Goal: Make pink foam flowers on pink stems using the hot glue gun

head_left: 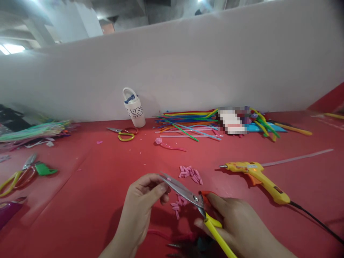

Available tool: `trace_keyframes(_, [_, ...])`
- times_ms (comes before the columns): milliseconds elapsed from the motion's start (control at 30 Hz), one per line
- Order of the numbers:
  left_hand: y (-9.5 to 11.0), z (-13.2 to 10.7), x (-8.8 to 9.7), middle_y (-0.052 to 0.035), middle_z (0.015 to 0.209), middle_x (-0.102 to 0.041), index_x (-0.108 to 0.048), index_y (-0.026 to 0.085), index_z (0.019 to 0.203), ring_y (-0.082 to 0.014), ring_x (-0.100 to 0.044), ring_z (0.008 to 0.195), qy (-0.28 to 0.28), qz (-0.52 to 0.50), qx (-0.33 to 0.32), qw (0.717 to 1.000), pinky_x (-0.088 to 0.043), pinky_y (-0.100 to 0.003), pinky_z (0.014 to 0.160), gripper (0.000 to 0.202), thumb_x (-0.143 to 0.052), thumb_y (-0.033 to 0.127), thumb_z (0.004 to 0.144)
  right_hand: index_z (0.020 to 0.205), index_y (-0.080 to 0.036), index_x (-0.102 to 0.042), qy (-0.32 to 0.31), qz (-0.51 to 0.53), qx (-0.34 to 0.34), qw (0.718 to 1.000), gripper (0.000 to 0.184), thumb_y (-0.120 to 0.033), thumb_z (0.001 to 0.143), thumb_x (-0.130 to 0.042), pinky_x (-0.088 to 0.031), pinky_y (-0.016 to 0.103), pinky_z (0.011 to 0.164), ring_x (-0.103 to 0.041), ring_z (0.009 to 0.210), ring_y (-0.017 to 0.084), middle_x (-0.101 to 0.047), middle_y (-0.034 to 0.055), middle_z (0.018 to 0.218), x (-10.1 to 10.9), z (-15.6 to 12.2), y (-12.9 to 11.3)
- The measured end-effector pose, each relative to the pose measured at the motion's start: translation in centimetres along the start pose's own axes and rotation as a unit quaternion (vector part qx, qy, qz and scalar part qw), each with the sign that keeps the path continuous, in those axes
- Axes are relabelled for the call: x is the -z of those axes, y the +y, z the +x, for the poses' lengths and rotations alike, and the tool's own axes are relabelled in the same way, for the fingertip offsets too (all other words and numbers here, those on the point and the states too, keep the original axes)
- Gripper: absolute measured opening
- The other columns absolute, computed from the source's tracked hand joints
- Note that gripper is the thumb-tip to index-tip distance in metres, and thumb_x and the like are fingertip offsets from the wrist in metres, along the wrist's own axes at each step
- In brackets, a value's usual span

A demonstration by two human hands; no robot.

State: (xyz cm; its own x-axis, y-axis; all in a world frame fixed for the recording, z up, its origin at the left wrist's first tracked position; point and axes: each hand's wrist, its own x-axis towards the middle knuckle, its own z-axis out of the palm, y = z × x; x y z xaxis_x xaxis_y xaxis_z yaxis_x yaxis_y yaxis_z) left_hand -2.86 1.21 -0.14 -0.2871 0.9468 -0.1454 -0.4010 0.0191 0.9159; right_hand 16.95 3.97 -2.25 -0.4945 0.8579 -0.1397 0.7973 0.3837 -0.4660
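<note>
In my right hand is a pair of scissors with one yellow and one red handle, blades pointing up and left. My left hand has its thumb and forefinger pinched together at the blade tips. A small pink piece shows there, between the blades and my fingers. Beyond the blades lies a pile of short pink strips. A second pile of pink strips sits below the blades, partly covered by them. Under my wrists a pink stem and some dark metal tips are partly hidden.
A yellow glue gun with a cord lies at right. Farther back are a pink flower-like piece, scissors, a white tumbler and colourful pipe cleaners. More scissors lie at left. A pale partition rises behind.
</note>
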Motion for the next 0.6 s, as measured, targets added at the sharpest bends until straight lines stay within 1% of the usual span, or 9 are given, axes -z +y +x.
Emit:
trace_keyframes(67, [0.07,-0.01,-0.01,0.0012,0.059,-0.065,-0.070,0.015,0.065,-0.0059,-0.054,0.048,0.002,0.017,-0.008,1.000,-0.044,-0.014,0.046,0.006,-0.071,0.010,0.062,0.065,-0.023,-0.044,-0.008,0.009,0.005,1.000,0.035,-0.055,0.075,-0.051,-0.020,0.025,0.047,-0.050,0.050,0.018,-0.061,0.0025,0.060,0.01,-0.05,0.02])
trace_keyframes(233, [-0.03,0.21,0.32,0.0017,0.060,-0.064,-0.071,0.016,0.068,-0.0060,-0.053,0.049,-0.024,0.044,-0.008,0.999,-0.042,-0.014,0.046,0.009,-0.066,0.009,0.066,0.069,-0.023,-0.048,-0.029,0.034,0.028,0.999,0.031,-0.053,0.073,-0.055,-0.022,0.025,0.047,-0.049,0.050,0.016,-0.062,0.0011,0.062,0.00,-0.06,0.08])
trace_keyframes(333, [-0.03,0.24,0.60,0.0012,0.058,-0.064,-0.071,0.016,0.069,-0.0062,-0.053,0.048,-0.035,0.064,-0.016,0.997,-0.041,-0.015,0.046,0.011,-0.064,0.008,0.067,0.069,-0.022,-0.049,-0.039,0.042,0.027,0.998,0.030,-0.051,0.075,-0.053,-0.023,0.025,0.047,-0.051,0.050,0.017,-0.062,0.0018,0.062,0.16,-0.15,0.01])
trace_keyframes(400, [0.04,0.20,0.64,0.0008,0.058,-0.064,-0.071,0.015,0.068,-0.0065,-0.053,0.048,-0.034,0.059,-0.013,0.998,-0.041,-0.015,0.046,0.010,-0.065,0.008,0.066,0.068,-0.022,-0.049,-0.038,0.033,0.023,0.998,0.030,-0.050,0.077,-0.050,-0.024,0.025,0.047,-0.052,0.050,0.017,-0.062,0.0031,0.063,0.35,-0.24,-0.09])
trace_keyframes(500, [0.11,0.21,0.48,0.0008,0.056,-0.063,-0.070,0.014,0.066,-0.0058,-0.052,0.045,-0.028,0.023,0.013,0.999,-0.040,-0.014,0.044,0.005,-0.069,0.010,0.063,0.066,-0.022,-0.047,-0.018,-0.004,0.003,1.000,0.032,-0.052,0.077,-0.050,-0.023,0.025,0.046,-0.051,0.049,0.018,-0.062,0.0045,0.061,0.57,-0.22,-0.16])
trace_keyframes(600, [0.03,0.34,0.35,0.0010,0.053,-0.062,-0.068,0.013,0.064,-0.0046,-0.051,0.043,-0.020,-0.013,0.059,0.998,-0.039,-0.013,0.043,0.004,-0.072,0.014,0.062,0.062,-0.023,-0.042,0.001,-0.030,-0.012,0.999,0.037,-0.056,0.077,-0.047,-0.021,0.025,0.046,-0.048,0.047,0.018,-0.059,0.0045,0.056,0.51,-0.02,-0.03])
